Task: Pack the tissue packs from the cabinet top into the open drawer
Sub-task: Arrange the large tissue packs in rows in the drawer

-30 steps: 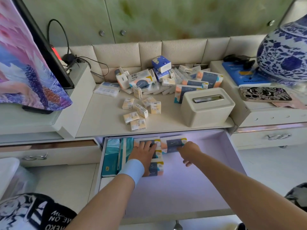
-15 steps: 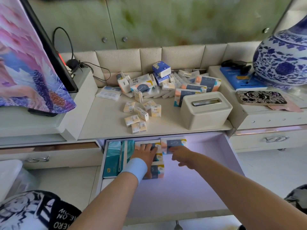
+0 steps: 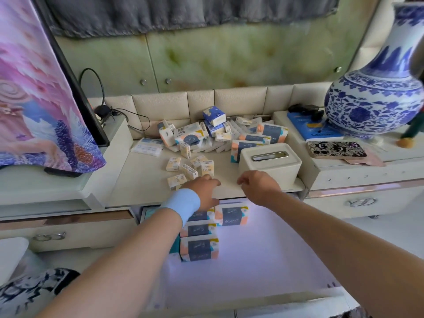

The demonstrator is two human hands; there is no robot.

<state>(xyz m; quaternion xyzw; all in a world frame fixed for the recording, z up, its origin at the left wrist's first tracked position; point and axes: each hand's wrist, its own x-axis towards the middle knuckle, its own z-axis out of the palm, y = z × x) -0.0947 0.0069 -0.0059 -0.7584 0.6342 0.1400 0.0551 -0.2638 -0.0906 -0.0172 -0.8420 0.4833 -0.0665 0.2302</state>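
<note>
Hands hover empty over the cabinet top [image 3: 142,180]: left hand [image 3: 203,191] loosely open beside the small packs [image 3: 190,168], right hand [image 3: 259,187] half-curled near the tissue box [image 3: 269,164], likely reaching for more; larger packs [image 3: 199,247] already line the drawer [image 3: 241,271]

Green marbled wall panels [image 3: 206,58] back a padded cream ledge [image 3: 160,106]; grey fabric [image 3: 137,14] hangs above (daylight, soft).

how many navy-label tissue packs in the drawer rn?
4 visible: one at the back, one beside it half under the left hand, then two in front. The left arm may hide more.
</note>
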